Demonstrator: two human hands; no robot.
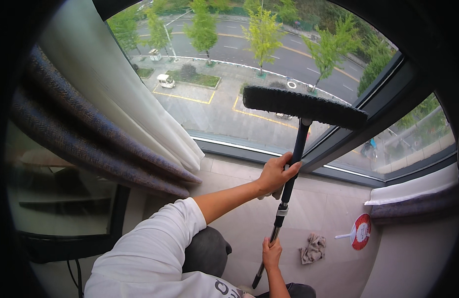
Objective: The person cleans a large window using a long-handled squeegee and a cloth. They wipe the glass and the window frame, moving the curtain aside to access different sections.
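Observation:
A telescopic window-washing pole slants up before me, its lower part bare metal and its upper part dark. My left hand wraps around the dark grip near the top. Lower down, my right hand is closed on the metal shaft. At the pole's upper end sits a wide, dark, fuzzy washer pad, in front of the window pane and overlapping the dark frame post. Whether the pad touches the glass, I cannot tell.
A crumpled grey-brown cloth and a red-and-white hand fan lie on the tiled floor. White and patterned dark curtains hang at left; another white curtain is at right. A dark-framed glass panel stands left.

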